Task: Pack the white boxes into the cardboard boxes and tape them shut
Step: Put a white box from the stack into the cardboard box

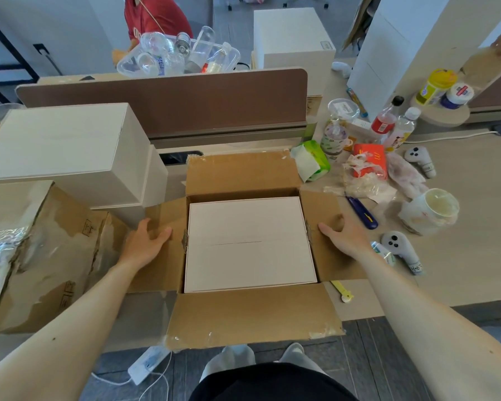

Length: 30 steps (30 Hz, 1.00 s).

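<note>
Bright, even light; wide-angle edge distortion.

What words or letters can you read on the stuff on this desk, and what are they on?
"M", a yellow logo: on the orange packet.
"H.O.T", roughly: on the handle label of the grey controller.
Labels on the bottle and yellow tub: too blurred to read.
Sticker on the far white box: too small to read.
Printed marks on the left cardboard box: too blurred to read.
</note>
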Available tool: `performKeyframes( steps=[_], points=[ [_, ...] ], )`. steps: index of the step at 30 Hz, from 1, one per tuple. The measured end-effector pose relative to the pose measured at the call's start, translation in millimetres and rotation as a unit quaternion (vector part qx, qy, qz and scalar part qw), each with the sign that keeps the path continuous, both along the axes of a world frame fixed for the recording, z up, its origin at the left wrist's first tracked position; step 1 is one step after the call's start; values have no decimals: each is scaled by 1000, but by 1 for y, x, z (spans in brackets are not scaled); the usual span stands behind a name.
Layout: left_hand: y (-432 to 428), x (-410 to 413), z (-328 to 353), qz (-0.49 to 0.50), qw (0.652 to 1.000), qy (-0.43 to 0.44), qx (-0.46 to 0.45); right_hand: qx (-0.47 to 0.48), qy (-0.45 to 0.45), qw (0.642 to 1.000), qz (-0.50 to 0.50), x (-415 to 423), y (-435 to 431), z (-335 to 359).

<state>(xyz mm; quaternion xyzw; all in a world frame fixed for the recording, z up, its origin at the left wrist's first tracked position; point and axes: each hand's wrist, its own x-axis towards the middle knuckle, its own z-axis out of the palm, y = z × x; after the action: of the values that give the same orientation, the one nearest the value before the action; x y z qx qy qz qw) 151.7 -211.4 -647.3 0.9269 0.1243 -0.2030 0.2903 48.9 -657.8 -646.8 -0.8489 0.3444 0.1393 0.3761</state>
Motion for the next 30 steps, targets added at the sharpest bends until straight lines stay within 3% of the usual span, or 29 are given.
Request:
performKeyframes(
  steps=[9,17,23,30],
  points=[
    [-7,-7,52,8,990,-138,17,-95,-106,989,35,-5,-13,48],
    [-53,-17,89,-100,968,-231,-16,-100,-212,960,153,11,30,101],
    [-96,-27,72,-174,964,-196,-40,-66,-228,946,219,21,75,78],
    [-104,-38,41,-189,977,-91,-29,-28,-134,962,238,16,84,35]
  ],
)
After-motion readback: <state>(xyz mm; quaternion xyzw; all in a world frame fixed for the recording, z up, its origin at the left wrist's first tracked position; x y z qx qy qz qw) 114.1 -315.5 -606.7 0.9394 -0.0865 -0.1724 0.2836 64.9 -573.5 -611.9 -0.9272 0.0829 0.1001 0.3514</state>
